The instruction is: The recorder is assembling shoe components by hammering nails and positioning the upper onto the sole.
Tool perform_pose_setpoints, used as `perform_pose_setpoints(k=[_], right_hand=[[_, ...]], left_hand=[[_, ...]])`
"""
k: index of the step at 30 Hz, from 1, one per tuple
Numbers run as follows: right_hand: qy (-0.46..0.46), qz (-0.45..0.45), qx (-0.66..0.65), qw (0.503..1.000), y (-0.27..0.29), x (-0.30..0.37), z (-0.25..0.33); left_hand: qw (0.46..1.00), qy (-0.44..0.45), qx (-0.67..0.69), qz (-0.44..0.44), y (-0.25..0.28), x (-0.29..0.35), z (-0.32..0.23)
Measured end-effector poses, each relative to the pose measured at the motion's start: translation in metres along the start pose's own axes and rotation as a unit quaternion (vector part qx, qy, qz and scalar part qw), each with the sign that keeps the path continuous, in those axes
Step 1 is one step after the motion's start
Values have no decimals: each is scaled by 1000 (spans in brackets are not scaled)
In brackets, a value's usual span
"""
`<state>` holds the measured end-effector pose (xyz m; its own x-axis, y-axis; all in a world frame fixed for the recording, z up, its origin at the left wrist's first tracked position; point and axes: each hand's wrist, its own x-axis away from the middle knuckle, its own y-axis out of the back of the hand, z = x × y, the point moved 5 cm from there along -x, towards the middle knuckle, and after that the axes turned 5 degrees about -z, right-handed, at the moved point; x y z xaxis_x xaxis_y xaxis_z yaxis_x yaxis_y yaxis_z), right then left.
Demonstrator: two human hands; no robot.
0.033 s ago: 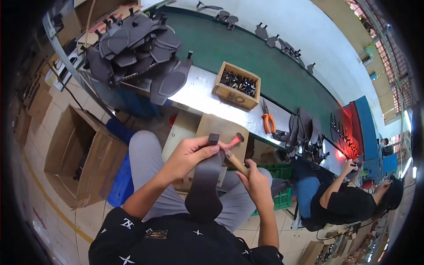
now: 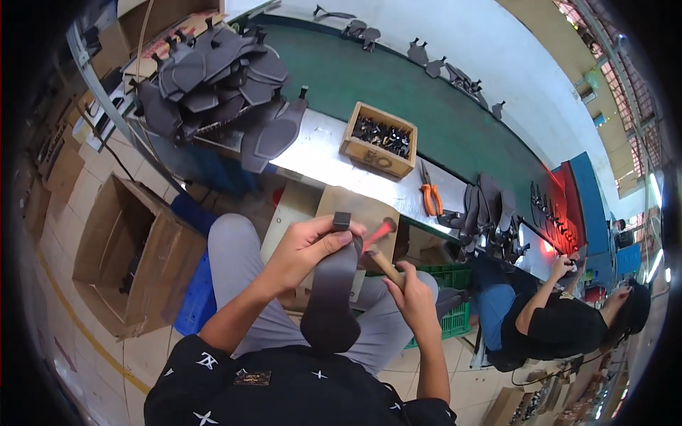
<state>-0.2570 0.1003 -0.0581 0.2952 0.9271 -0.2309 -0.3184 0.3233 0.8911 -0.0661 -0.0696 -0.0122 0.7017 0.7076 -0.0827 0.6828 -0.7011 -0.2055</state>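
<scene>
My left hand (image 2: 310, 245) pinches the upper end of a dark grey shoe sole (image 2: 331, 298). A square black block (image 2: 342, 219), which looks like its heel, stands up between the thumb and fingers. The sole's wide end hangs toward my lap. My right hand (image 2: 410, 293) is closed round the wooden handle of a hammer (image 2: 387, 268). Its red head, smeared by motion, is beside the left fingertips, above a tan board (image 2: 346, 197); I cannot tell whether it touches the heel.
On the metal ledge stand a wooden box (image 2: 380, 160) of small black pieces and orange-handled pliers (image 2: 431, 197). Heeled soles (image 2: 213, 78) pile up at left, more (image 2: 490, 213) at right. Behind runs a green belt (image 2: 320, 64). A cardboard box (image 2: 117, 263) sits left; a co-worker (image 2: 561, 323) sits right.
The hammer's head has shifted slightly down and to the right. The sole's lower end has moved a little to the right. Both hands keep their holds.
</scene>
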Motion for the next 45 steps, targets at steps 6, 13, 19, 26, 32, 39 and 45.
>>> perform_pose_setpoints(k=[6,13,19,26,32,39,45], right_hand=[[-260,-82,-415,868,28,18,2],[-96,-150,-220,959,38,6,56],[-70,-318,-334,884,107,17,91],[-51,-72,-144,986,45,-19,84],[33,-385,-420,821,103,0,96],[-149,-124,-182,964,75,-1,78],[15,-212,-93,973,67,-32,65]], left_hand=[[940,-228,-245,-69,-8,-52,34],[800,-196,-561,-77,-4,-64,80],[802,-159,-576,-3,8,-64,78],[797,-109,-594,14,20,-69,85],[820,-161,-549,13,6,-68,77],[836,-280,-471,21,11,-64,60],[948,-219,-210,99,-21,2,2]])
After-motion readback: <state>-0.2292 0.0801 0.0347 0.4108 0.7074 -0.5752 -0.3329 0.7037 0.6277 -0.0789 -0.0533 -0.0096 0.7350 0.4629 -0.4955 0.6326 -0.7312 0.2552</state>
